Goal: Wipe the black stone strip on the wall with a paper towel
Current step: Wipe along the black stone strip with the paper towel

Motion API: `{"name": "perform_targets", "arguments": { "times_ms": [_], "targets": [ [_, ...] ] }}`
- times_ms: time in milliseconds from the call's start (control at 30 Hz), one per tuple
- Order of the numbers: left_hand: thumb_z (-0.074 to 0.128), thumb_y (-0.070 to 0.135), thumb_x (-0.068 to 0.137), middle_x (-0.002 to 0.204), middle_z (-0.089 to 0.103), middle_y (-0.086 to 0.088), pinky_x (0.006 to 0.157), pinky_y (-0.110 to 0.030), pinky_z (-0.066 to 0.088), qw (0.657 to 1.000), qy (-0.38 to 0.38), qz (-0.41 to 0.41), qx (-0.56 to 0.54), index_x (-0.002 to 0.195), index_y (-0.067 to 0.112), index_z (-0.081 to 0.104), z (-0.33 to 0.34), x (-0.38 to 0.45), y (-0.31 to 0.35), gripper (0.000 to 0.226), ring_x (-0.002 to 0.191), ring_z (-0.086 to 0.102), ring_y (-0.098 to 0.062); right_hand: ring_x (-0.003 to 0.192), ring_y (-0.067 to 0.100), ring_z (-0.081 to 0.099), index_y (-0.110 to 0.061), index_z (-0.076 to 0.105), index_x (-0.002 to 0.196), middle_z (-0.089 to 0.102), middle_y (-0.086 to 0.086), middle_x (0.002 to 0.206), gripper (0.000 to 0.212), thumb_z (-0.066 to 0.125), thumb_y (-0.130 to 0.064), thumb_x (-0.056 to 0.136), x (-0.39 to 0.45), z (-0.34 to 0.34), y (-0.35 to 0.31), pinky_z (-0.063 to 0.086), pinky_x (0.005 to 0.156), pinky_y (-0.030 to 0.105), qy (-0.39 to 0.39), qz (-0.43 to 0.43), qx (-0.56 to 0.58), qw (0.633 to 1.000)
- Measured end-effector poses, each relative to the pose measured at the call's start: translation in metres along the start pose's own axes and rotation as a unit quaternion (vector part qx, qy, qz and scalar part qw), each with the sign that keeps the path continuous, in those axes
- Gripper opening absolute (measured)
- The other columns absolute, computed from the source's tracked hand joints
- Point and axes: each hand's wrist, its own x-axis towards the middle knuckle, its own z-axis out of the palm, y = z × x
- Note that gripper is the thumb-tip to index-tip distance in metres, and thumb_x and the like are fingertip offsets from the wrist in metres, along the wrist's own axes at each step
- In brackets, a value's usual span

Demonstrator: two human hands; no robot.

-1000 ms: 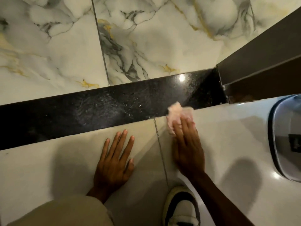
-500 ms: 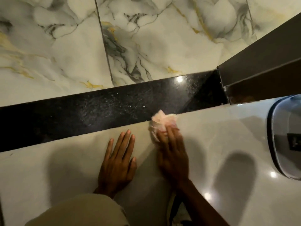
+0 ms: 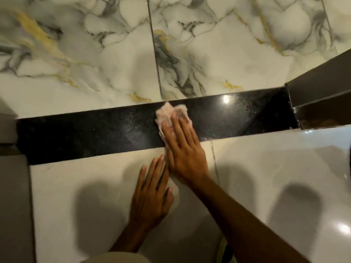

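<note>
— What's cut off or hard to read here?

— The right forearm runs out of the lower right of the frame, and the left wrist disappears behind a pale sleeve or trouser leg at the bottom edge. The right hand is a little smeared, and it covers most of the paper towel; only a crumpled pinkish-white edge shows above the fingers.

— How are the hands set?

— The right hand's fingers are stretched nearly flat, pressing the towel against the black stone strip just right of the frame's centre. The left hand lies flat below it, fingers together and holding nothing, on the plain cream tile, its fingertips just beside the right hand's heel.

— And the setting?

— The strip crosses the frame from left to right, glossy and speckled, with a light glare toward its right end. Above it are white marble tiles veined in grey and gold, split by a dark grout line. A dark grey panel meets the strip's right end. No writing is visible.
</note>
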Motion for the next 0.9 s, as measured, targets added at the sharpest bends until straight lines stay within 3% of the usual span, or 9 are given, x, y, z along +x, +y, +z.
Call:
{"name": "perform_targets", "arguments": {
  "times_ms": [100,200,333,433,500,567,733,833,900],
  "targets": [
    [0.045,0.037,0.102,0.181,0.018,-0.009,0.138,-0.050,0.008,0.999,-0.013,-0.031,0.012,0.172,0.018,0.021,-0.004,-0.034,-0.030,0.076,0.168,0.020,-0.030,0.170,0.028,0.016,-0.021,0.036,0.168,0.025,0.011,0.180,0.060,0.048,-0.025,0.109,-0.058,-0.015,0.012,0.030,0.135,0.054,-0.001,0.042,-0.014,0.999],
    [0.040,0.038,0.103,0.183,0.013,-0.007,0.138,-0.051,0.005,0.997,-0.004,-0.073,0.021,0.172,0.017,0.021,-0.006,-0.057,-0.054,0.075,0.168,0.017,-0.031,0.168,0.033,0.022,-0.011,0.040,0.166,0.031,0.019,0.176,0.057,0.046,-0.022,0.110,-0.050,-0.022,0.032,0.036,0.131,0.055,0.037,0.118,-0.088,0.988],
    [0.039,0.040,0.104,0.182,0.016,-0.010,0.138,-0.051,0.004,0.990,0.014,-0.138,0.002,0.172,0.016,0.020,-0.001,-0.057,-0.054,0.075,0.169,0.014,-0.030,0.168,0.038,0.018,-0.011,0.026,0.171,0.021,0.021,0.179,0.061,0.036,-0.034,0.114,0.042,0.004,0.002,0.016,0.140,0.052,0.051,0.200,-0.077,0.975],
    [0.039,0.040,0.104,0.182,0.019,-0.011,0.138,-0.049,0.005,0.992,0.018,-0.126,0.009,0.172,0.016,0.022,0.001,-0.063,-0.058,0.074,0.169,0.016,-0.030,0.170,0.034,0.005,-0.018,0.017,0.173,0.008,0.016,0.182,0.064,0.033,-0.036,0.114,0.070,0.030,-0.050,0.004,0.141,0.048,-0.023,0.055,-0.044,0.997],
    [0.041,0.040,0.104,0.181,0.019,-0.010,0.138,-0.048,0.006,0.995,0.009,-0.096,0.019,0.172,0.018,0.023,-0.004,-0.076,-0.071,0.073,0.167,0.020,-0.032,0.171,0.032,0.002,-0.020,0.016,0.173,0.006,0.013,0.183,0.065,0.037,-0.034,0.113,0.046,0.032,-0.071,0.011,0.141,0.051,-0.074,-0.069,-0.033,0.994],
    [0.041,0.040,0.105,0.182,0.018,-0.009,0.138,-0.049,0.006,0.993,0.004,-0.112,0.026,0.171,0.019,0.025,-0.012,-0.091,-0.085,0.071,0.166,0.023,-0.033,0.171,0.031,0.004,-0.021,0.019,0.173,0.008,0.012,0.183,0.067,0.043,-0.032,0.111,0.003,0.020,-0.064,0.017,0.139,0.052,-0.095,-0.108,-0.022,0.989],
    [0.040,0.038,0.103,0.180,0.022,-0.015,0.138,-0.052,0.004,0.979,0.033,-0.199,0.001,0.169,0.013,0.031,-0.017,-0.099,-0.092,0.072,0.167,0.019,-0.035,0.169,0.034,0.019,-0.017,0.032,0.169,0.023,0.016,0.179,0.060,0.043,-0.033,0.113,-0.029,-0.009,-0.017,0.031,0.134,0.056,-0.080,-0.007,-0.066,0.995],
    [0.041,0.039,0.103,0.180,0.024,-0.015,0.138,-0.052,0.005,0.982,0.041,-0.186,0.000,0.170,0.014,0.027,-0.014,-0.099,-0.095,0.073,0.167,0.020,-0.034,0.170,0.031,0.010,-0.018,0.021,0.172,0.013,0.015,0.182,0.062,0.032,-0.042,0.116,0.024,0.006,-0.045,0.016,0.140,0.049,-0.054,0.078,-0.082,0.992],
    [0.040,0.040,0.103,0.180,0.024,-0.014,0.138,-0.053,0.007,0.982,0.045,-0.185,-0.001,0.171,0.015,0.026,-0.011,-0.102,-0.095,0.073,0.168,0.019,-0.033,0.171,0.031,0.005,-0.021,0.014,0.174,0.007,0.012,0.183,0.064,0.028,-0.046,0.116,0.058,0.030,-0.080,0.005,0.141,0.045,-0.055,0.068,-0.063,0.994]
  ]
}}
